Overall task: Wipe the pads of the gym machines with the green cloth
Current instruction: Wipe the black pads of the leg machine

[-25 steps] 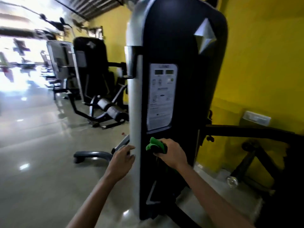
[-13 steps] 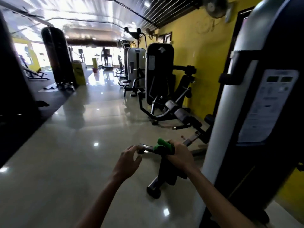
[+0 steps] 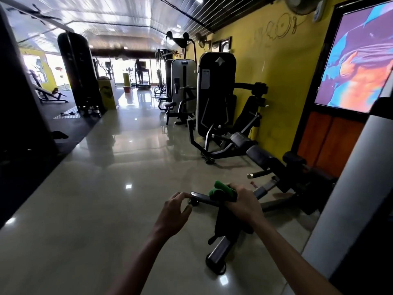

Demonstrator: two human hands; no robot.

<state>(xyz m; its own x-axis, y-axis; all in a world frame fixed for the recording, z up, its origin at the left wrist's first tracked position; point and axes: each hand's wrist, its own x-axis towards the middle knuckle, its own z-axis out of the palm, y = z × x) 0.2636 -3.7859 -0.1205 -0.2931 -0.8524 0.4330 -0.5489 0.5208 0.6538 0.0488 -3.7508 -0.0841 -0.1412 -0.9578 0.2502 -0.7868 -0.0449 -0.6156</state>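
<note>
My right hand (image 3: pixel 244 204) grips the green cloth (image 3: pixel 221 189), which is bunched in my fist with a dark length hanging below it. My left hand (image 3: pixel 174 211) hangs in the air beside it with loosely curled fingers and holds nothing. Both hands hover above the metal base bar (image 3: pixel 202 198) of the nearest machine. That machine's black roller pads (image 3: pixel 265 157) lie to the right, beyond my right hand. Further along the yellow wall stands a black machine with a seat and back pad (image 3: pixel 248 111).
The grey upright of the closest machine (image 3: pixel 350 188) fills the right edge. More machines (image 3: pixel 182 86) line the yellow wall ahead. A shiny tiled aisle (image 3: pixel 127 145) runs forward, with dark rubber flooring and a black column (image 3: pixel 74 71) on the left. A person stands on a treadmill far back.
The view has swung left from the machine's black panel to the aisle and moved forward. My right hand keeps the green cloth; my left hand stays beside it, off the machine.
</note>
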